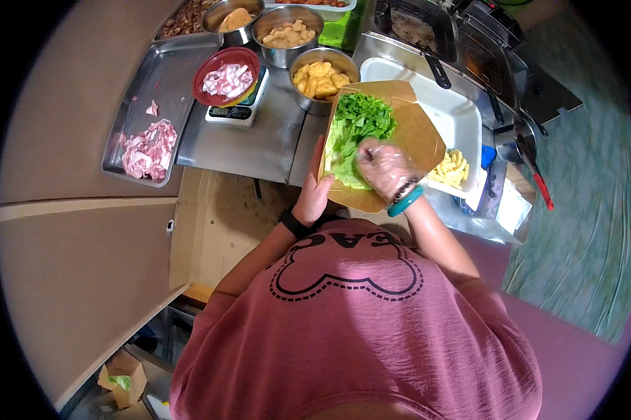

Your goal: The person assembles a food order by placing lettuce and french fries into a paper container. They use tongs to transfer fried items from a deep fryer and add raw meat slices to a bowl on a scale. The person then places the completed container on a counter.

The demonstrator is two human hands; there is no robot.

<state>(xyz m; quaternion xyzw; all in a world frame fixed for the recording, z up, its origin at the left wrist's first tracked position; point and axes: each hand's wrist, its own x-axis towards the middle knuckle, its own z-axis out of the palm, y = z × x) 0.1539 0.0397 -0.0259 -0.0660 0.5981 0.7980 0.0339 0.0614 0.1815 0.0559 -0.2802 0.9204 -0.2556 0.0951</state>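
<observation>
A brown cardboard food box (419, 129) with its flaps spread is held up in front of my body. My left hand (315, 194) grips its left side, with the thumb over the rim and the other fingers mostly hidden behind. Green lettuce leaves (364, 115) line the left part of the box. Inside it, my right hand (385, 166), in a clear plastic glove, is closed against the lettuce edge with curled fingers. The fingertips are partly hidden.
Beyond the box stands a steel bowl of yellow chunks (321, 79). Further left, a red bowl of sliced meat (226, 82) rests on a white scale (240, 115), near a metal meat tray (168, 112). Right are a white tub (462, 112) with fries (450, 169) and fryers (413, 29).
</observation>
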